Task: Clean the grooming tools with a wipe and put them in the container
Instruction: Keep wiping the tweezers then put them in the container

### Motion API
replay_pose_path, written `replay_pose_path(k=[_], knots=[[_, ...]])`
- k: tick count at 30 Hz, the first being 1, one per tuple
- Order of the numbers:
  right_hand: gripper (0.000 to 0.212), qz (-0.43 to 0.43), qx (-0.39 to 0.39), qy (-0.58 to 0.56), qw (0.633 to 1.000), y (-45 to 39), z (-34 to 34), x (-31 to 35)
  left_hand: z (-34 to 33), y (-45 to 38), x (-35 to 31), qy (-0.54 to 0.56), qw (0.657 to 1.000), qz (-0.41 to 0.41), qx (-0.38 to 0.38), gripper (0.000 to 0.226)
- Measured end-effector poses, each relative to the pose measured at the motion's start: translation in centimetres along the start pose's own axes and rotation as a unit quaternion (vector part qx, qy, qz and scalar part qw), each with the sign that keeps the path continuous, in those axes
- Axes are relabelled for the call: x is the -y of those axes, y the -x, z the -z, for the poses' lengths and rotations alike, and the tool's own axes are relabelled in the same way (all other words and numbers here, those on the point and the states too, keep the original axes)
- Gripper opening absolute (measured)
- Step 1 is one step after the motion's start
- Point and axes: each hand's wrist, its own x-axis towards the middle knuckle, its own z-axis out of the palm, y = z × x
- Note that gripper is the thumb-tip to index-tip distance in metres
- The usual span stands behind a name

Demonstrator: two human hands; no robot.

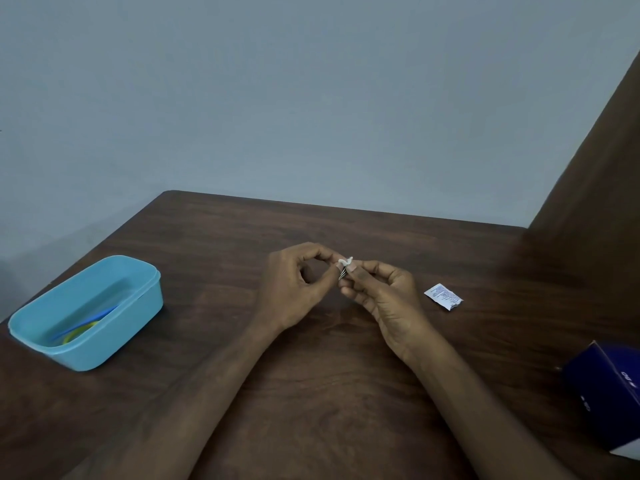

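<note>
Above the middle of the brown table, my left hand (pixel 298 289) pinches a small white wipe (pixel 345 261) between thumb and forefinger. My right hand (pixel 381 292) pinches a thin metal grooming tool (pixel 343 273), and the wipe sits on the tool's upper end. Both hands meet fingertip to fingertip. A light blue plastic container (pixel 145 296) stands at the left of the table. Inside it lie a blue tool (pixel 86 322) and a yellow-green one (pixel 78 332).
A torn white wipe sachet (pixel 443 296) lies on the table right of my right hand. A dark blue box (pixel 606 393) sits at the right edge. A brown panel (pixel 595 168) rises at the far right, with a grey wall behind the table.
</note>
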Motion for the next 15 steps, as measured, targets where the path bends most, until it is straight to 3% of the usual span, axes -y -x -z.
replay_pose_path(k=[10,15], knots=[[0.008,0.006,-0.078,-0.101,0.992,-0.54,0.55,0.86,-0.1,0.11,-0.1,-0.032,0.998,0.011,0.049,0.009],[0.011,0.001,-0.055,-0.067,0.996,-0.52,0.07,0.34,-0.15,-0.33,0.86,-0.046,0.994,0.089,-0.035,0.011]])
